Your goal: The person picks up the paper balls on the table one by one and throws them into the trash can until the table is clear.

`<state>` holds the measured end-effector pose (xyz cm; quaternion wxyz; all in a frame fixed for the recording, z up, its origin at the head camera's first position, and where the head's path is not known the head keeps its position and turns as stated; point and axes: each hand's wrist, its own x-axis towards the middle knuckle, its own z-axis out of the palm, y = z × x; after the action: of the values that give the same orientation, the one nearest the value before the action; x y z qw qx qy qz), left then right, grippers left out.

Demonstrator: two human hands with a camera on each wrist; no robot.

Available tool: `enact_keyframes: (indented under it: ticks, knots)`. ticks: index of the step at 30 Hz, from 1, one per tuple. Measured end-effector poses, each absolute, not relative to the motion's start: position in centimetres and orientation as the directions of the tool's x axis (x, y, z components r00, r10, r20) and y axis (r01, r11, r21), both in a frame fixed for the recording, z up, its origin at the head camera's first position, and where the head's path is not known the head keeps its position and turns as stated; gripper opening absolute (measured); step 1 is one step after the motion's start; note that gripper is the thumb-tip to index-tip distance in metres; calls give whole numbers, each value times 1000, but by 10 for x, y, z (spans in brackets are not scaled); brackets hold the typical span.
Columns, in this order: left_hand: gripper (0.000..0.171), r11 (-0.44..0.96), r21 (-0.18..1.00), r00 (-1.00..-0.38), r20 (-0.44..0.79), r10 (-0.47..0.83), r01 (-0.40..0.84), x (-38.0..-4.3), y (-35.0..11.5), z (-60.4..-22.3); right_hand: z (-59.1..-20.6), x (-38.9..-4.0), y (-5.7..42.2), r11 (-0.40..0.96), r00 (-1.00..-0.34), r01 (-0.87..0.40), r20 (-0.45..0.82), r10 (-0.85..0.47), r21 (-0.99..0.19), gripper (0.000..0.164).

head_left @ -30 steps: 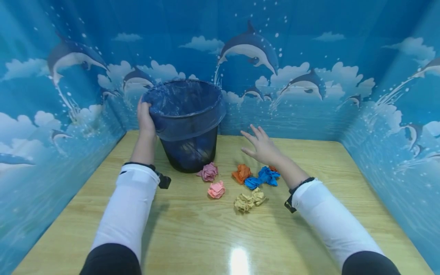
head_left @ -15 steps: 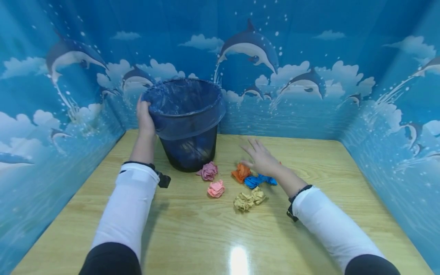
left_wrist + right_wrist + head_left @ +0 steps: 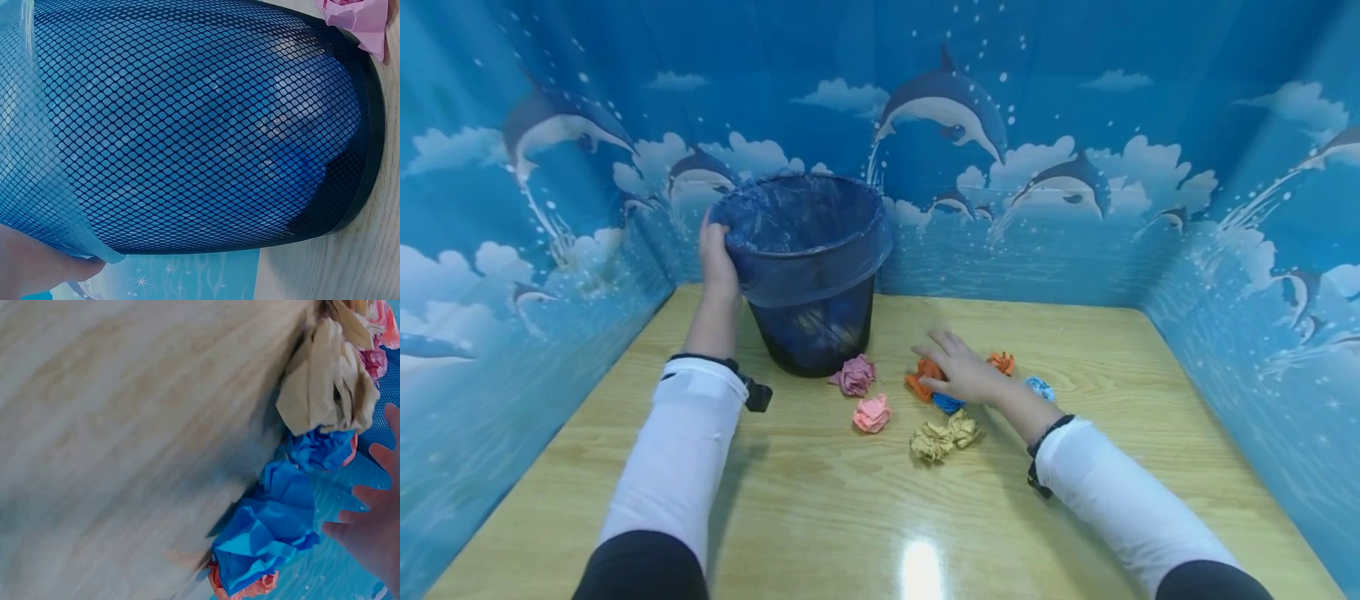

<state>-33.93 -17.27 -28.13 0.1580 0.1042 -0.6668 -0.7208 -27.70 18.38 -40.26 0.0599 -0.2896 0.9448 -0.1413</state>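
Note:
My left hand (image 3: 717, 254) grips the upper left side of a black mesh wastebasket (image 3: 811, 333), whose blue plastic liner (image 3: 812, 279) folds over the rim. In the left wrist view, part of that hand (image 3: 47, 265) shows against the liner's edge. My right hand (image 3: 967, 371) hovers with spread fingers over the crumpled papers. Beneath it are an orange crumpled paper (image 3: 919, 385) and blue crumpled paper (image 3: 948, 404), both partly hidden. The right wrist view shows its fingers apart, holding nothing, beside a crumpled blue paper (image 3: 265, 525).
Nearer me lie crumpled yellow papers (image 3: 932, 442). A pink one (image 3: 872, 414) and a mauve one (image 3: 855, 375) are by the wastebasket's base. Right of my right hand sit another orange ball (image 3: 1002, 362) and a patterned light-blue one (image 3: 1040, 387). Dolphin-print curtains (image 3: 1075, 258) enclose the wooden table (image 3: 820, 517).
My right hand has come down and toward me over the papers. An orange ball and a patterned light-blue ball now show to its right. The left hand and wastebasket stay put.

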Motion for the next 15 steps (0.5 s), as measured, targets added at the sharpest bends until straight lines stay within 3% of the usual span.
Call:
enact_keyframes:
  ticks: [15]
  knots:
    - [62,-46,994,-926,79,-370,103,-340,-172,-283,-416,-274,173,756,-765,-591,-100,-636,-282,59]
